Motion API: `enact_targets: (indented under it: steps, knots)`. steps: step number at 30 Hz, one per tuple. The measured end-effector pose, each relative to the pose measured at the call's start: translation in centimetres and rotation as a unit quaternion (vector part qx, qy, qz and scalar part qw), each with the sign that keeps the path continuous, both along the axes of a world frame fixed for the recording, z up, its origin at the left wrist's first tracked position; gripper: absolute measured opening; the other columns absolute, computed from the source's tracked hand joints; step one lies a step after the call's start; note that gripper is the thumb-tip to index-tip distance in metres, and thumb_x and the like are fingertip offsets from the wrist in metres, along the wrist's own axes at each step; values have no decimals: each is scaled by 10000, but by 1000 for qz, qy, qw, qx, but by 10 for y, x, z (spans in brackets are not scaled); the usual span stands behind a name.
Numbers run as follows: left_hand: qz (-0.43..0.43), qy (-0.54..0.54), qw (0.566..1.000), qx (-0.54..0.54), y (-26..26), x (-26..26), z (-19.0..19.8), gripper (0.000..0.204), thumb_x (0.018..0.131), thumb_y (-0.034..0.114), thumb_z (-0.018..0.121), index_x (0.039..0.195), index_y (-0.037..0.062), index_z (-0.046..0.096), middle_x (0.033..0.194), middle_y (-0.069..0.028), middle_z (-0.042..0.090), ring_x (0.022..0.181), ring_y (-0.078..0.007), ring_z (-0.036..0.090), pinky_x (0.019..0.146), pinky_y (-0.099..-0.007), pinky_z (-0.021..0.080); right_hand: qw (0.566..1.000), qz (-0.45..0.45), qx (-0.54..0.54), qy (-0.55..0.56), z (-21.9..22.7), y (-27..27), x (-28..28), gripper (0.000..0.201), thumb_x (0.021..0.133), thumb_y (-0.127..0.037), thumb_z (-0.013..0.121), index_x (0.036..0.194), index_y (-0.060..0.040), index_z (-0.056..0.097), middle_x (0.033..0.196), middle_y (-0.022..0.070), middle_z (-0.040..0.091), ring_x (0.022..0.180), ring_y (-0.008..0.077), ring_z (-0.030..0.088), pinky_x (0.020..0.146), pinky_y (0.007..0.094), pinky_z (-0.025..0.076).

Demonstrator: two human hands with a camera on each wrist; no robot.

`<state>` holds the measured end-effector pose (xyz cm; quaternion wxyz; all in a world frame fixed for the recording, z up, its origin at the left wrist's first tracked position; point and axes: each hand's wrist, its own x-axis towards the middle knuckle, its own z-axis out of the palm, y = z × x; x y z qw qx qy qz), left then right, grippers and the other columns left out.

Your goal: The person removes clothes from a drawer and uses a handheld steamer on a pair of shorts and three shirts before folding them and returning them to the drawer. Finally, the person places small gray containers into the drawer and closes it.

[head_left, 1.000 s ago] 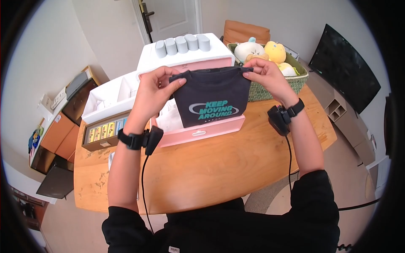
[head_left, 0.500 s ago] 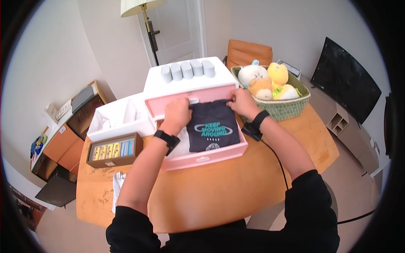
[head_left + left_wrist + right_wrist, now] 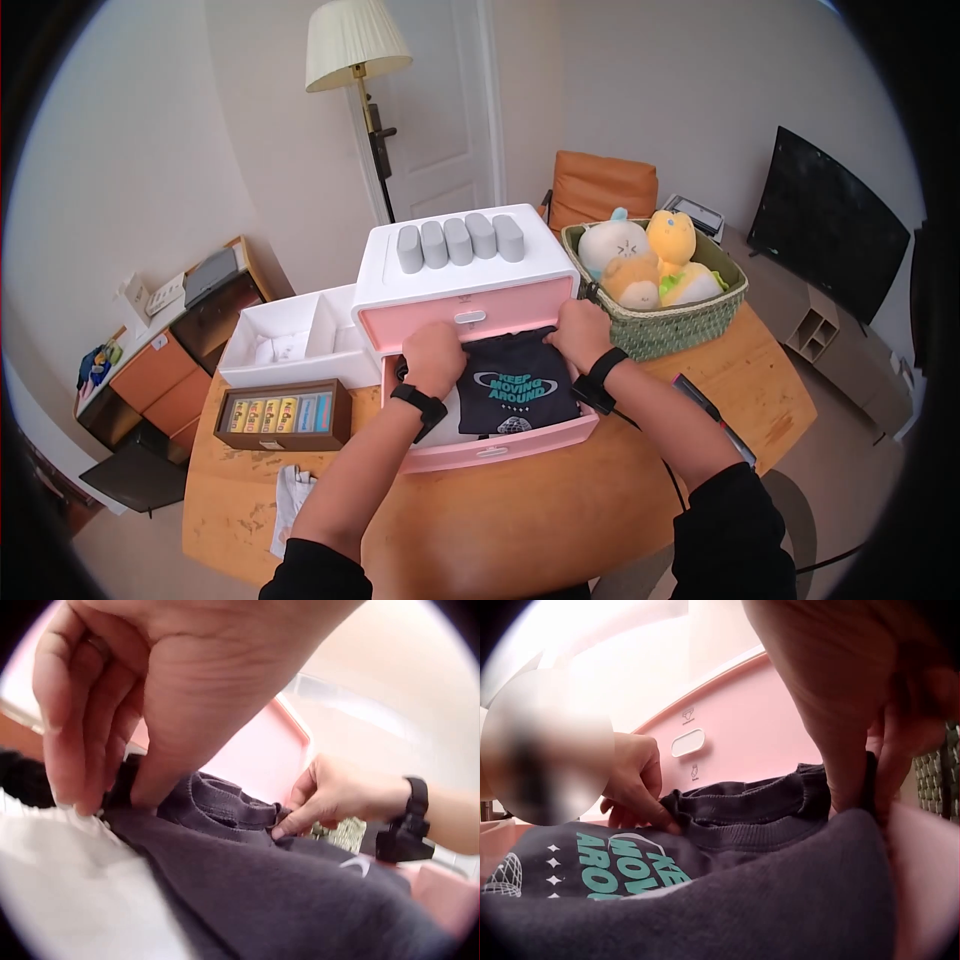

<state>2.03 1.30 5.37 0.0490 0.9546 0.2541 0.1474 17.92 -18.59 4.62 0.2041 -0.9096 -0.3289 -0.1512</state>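
Observation:
A folded dark shirt (image 3: 515,385) with green lettering lies in the open lower pink drawer (image 3: 500,455), beside white cloth on its left. The left hand (image 3: 434,360) pinches the shirt's back left corner; in the left wrist view its thumb and fingertips (image 3: 90,795) press at the fabric's edge. At the back right corner, the right hand (image 3: 582,335) pinches the shirt near the collar. The right wrist view shows the collar (image 3: 742,817) standing up between the two hands, close to the closed upper drawer front (image 3: 735,720).
Grey oval objects (image 3: 458,242) stand on the white cabinet (image 3: 390,275). A green basket (image 3: 680,330) of plush toys is at right. Left are a white divided box (image 3: 350,370), a brown box (image 3: 343,415) and a grey-white cloth (image 3: 290,500). A dark flat object (image 3: 715,415) lies right.
The shirt has gone from being held up to lying in the drawer, both hands lowering with it. The head view has shifted, showing more of the lamp.

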Motion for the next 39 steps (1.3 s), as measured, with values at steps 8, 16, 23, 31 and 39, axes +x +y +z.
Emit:
enact_targets:
  steps: [8, 16, 23, 31, 39]
  knots:
    - [-293, 57, 953, 44, -15, -28, -7, 400, 854, 256, 799, 1180, 33, 738, 1241, -210, 694, 1133, -364, 686, 938, -447, 562, 952, 280, -121, -17, 15, -20, -47, 334, 901, -281, 763, 1090, -7, 736, 1105, 201, 716, 1061, 374, 688, 910, 453, 559]
    - [-260, 226, 939, 20, -8, -21, -28, 798, 946, 482, 654, 1642, 189, 395, 1688, -301, 279, 1561, -471, 284, 1224, -578, 303, 909, 226, -346, 55, -15, 2, -14, 906, 979, -720, 488, 1578, -42, 461, 1615, 283, 416, 1546, 394, 330, 1288, 493, 177]
    - [-233, 260, 937, -15, -14, -21, -19, 924, 914, 735, 562, 1676, 266, 332, 1711, -312, 215, 1583, -501, 216, 1241, -595, 226, 899, 193, -391, 41, -12, 10, -7, 950, 935, -745, 549, 1592, -66, 451, 1622, 250, 427, 1536, 370, 358, 1275, 468, 226]
    - [-266, 281, 921, -35, 6, -48, -1, 1127, 753, 701, 801, 1674, 258, 327, 1737, -199, 228, 1590, -419, 233, 1258, -598, 240, 870, 279, -405, 31, 15, -23, -21, 957, 706, -559, 874, 1513, -140, 576, 1480, 172, 561, 1480, 323, 419, 1210, 477, 281]
    - [-339, 198, 918, -55, 11, -57, 8, 1083, 717, 469, 922, 1635, 227, 400, 1680, -210, 339, 1508, -421, 391, 1218, -588, 321, 852, 273, -446, 1, 18, -28, -19, 778, 767, -477, 835, 1425, -109, 645, 1481, 134, 577, 1524, 301, 376, 1234, 536, 217]
